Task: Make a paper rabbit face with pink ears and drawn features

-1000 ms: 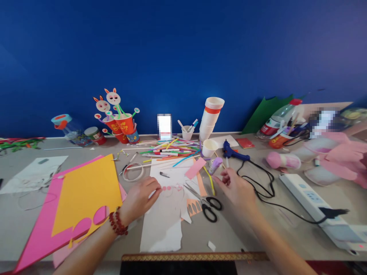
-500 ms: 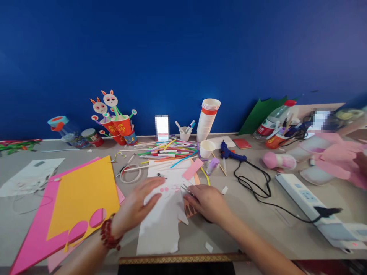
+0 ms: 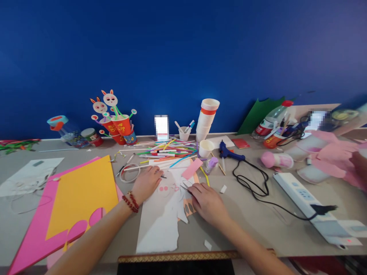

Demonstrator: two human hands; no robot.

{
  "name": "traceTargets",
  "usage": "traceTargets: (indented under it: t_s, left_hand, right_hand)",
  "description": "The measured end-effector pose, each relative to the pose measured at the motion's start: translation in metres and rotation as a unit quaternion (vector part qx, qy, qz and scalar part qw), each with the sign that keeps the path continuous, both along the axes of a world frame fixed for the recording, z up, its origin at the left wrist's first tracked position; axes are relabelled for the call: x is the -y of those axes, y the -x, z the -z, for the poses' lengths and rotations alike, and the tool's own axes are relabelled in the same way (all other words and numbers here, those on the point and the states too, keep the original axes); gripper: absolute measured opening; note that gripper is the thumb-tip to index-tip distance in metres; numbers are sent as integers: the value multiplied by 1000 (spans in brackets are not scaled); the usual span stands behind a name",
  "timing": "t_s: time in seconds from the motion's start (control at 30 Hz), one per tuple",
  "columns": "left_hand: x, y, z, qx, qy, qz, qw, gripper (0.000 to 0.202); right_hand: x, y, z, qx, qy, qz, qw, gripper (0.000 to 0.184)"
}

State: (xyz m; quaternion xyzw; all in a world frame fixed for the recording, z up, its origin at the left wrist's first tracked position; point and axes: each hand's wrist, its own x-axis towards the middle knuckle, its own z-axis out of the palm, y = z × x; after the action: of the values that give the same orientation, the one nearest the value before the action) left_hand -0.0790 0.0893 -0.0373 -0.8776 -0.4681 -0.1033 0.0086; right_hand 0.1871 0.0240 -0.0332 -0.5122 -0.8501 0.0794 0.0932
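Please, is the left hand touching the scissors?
Apart. The head view shows it: a stretch of white paper with pink dots lies between the left hand and the visible scissors blades.

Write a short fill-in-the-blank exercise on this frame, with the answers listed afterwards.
1. A red beaded bracelet circles the ____ wrist.
2. The torn-edged paper, left of the right hand, is coloured ____.
3. The yellow-orange sheet lies on a bright ____ sheet.
4. The body of the glue gun is coloured ____.

Missing words: left; white; pink; blue.
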Motion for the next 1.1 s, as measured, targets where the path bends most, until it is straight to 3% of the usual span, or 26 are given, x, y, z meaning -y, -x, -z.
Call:
traceTargets:
  t_s: [0.2, 0.43, 0.6, 0.73, 0.83, 0.97, 1.1]
  left_hand:
    - [-7, -7, 2, -6, -16, -9, 1000, 11]
    - [-5, 50, -6, 20, -46, -113, 992, 12]
    - [5, 71, 0, 4, -19, -116, 993, 14]
    - [7, 66, 3, 13, -13, -111, 994, 18]
    - [6, 58, 3, 3, -18, -101, 995, 21]
    - [8, 39, -4, 2, -35, -92, 995, 21]
    - [20, 0, -13, 62, 19, 20, 998, 20]
  right_hand:
    - [-1, 2, 7, -13, -13, 5, 1000, 29]
    - [4, -17, 9, -33, -61, -1, 998, 27]
    - [4, -53, 20, -71, -136, -14, 988, 24]
    - [2, -72, 22, -50, -161, -11, 986, 25]
    - [1, -72, 18, -23, -160, 2, 987, 23]
    - [-6, -47, 7, -26, -138, -7, 990, 18]
    - [-22, -15, -4, -6, -110, -39, 993, 21]
